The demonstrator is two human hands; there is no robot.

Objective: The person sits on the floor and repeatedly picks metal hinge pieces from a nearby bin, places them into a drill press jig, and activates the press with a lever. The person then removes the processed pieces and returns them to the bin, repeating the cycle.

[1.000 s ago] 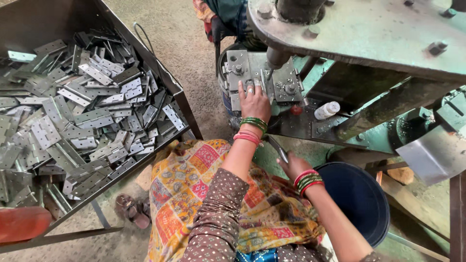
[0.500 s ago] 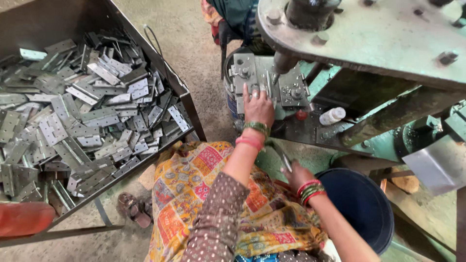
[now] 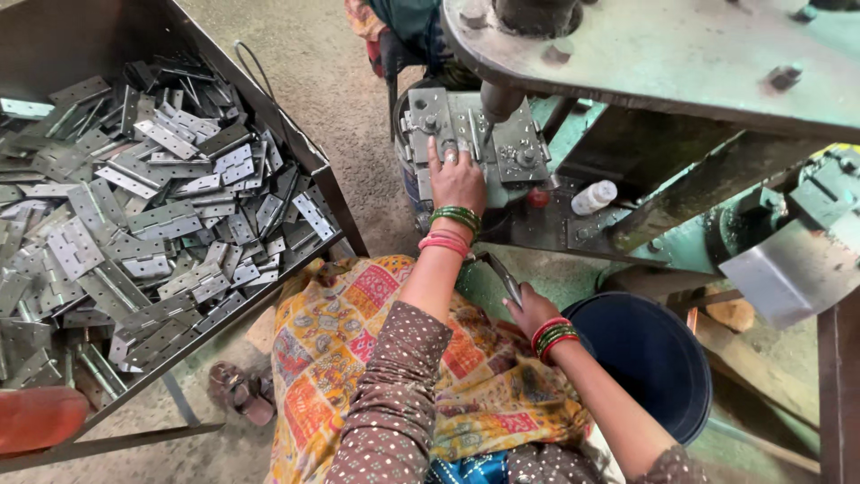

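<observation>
My left hand (image 3: 457, 179) reaches forward onto the metal die block (image 3: 515, 148) of a green press, fingers laid flat on a part beneath the round punch (image 3: 498, 100). Green and pink bangles ring that wrist. My right hand (image 3: 530, 309) stays low near my lap and is closed around a thin metal strip or lever (image 3: 503, 278) that angles up to the left. Whether that strip is a loose piece or part of the machine cannot be told.
A large dark tray (image 3: 336, 206) on the left holds several grey metal hinges (image 3: 152, 224). A dark blue bucket (image 3: 649, 363) stands at my right knee. A small white bottle (image 3: 594, 197) lies on the press base, and a sandal (image 3: 237, 394) rests on the floor.
The view has shifted slightly. My left hand stays on the die block and my right hand keeps its hold on the strip.
</observation>
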